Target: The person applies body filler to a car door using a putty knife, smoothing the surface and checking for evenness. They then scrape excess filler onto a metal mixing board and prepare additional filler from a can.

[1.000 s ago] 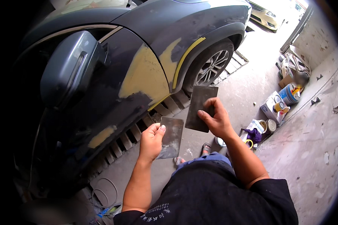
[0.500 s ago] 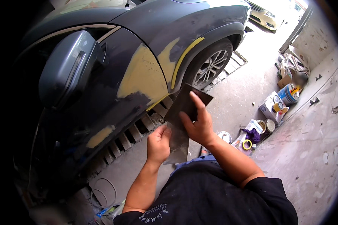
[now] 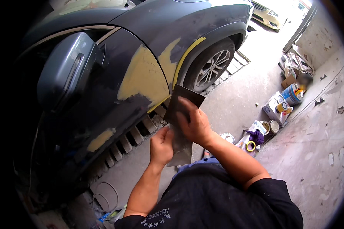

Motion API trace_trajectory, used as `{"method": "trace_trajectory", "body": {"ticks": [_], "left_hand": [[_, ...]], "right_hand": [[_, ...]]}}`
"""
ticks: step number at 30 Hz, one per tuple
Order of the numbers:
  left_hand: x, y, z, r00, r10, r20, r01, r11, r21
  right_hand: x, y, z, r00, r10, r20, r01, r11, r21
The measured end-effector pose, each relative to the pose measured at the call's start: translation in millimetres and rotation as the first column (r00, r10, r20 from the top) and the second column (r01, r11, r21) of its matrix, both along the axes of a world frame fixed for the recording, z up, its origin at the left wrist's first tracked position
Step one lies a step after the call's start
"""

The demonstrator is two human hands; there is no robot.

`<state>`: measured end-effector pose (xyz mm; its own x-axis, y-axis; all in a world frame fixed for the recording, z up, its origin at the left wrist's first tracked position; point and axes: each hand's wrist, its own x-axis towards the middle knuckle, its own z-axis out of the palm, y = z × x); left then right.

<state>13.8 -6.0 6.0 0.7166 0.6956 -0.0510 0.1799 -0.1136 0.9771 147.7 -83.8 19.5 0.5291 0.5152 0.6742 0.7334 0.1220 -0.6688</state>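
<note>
My left hand (image 3: 161,147) is closed on the edge of a grey metal filler spreader (image 3: 182,152), a flat sheet in front of my body. Above it, my right hand (image 3: 198,128) grips a darker rectangular spreader (image 3: 187,94), its fingers laid along the flat face. The two sheets overlap between my hands; whether they press together I cannot tell. Beyond them stands a dark car door (image 3: 114,76) with a broad patch of yellowish filler (image 3: 139,78). A second filler patch (image 3: 166,63) lies on the fender, and a smaller one (image 3: 101,139) is lower on the door.
Yellow tape (image 3: 187,51) edges the wheel arch above the front wheel (image 3: 212,66). The side mirror (image 3: 65,68) juts out at left. A slotted floor grate (image 3: 135,135) runs beside the car. Cans, a white box (image 3: 273,107) and a purple cloth (image 3: 256,137) line the right wall.
My right hand and the dark spreader have shifted left over the grey one. My left hand has stayed nearly in place.
</note>
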Motion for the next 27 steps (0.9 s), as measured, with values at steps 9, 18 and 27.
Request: {"method": "trace_trajectory", "body": {"ticks": [9, 18, 27], "left_hand": [[3, 0, 12, 1.0, -0.002, -0.007, 0.002, 0.995, -0.1], [0, 0, -1, 1.0, -0.003, 0.028, 0.003, 1.0, -0.015], [-19, 17, 18, 0.985, -0.173, 0.024, 0.173, 0.984, -0.036]], "right_hand": [[-1, 1, -7, 0.998, -0.055, 0.007, 0.055, 0.998, 0.001], [-3, -5, -11, 0.992, -0.094, 0.088, 0.095, 0.995, -0.01], [54, -50, 17, 0.96, 0.114, -0.254, -0.227, 0.85, -0.476]]}}
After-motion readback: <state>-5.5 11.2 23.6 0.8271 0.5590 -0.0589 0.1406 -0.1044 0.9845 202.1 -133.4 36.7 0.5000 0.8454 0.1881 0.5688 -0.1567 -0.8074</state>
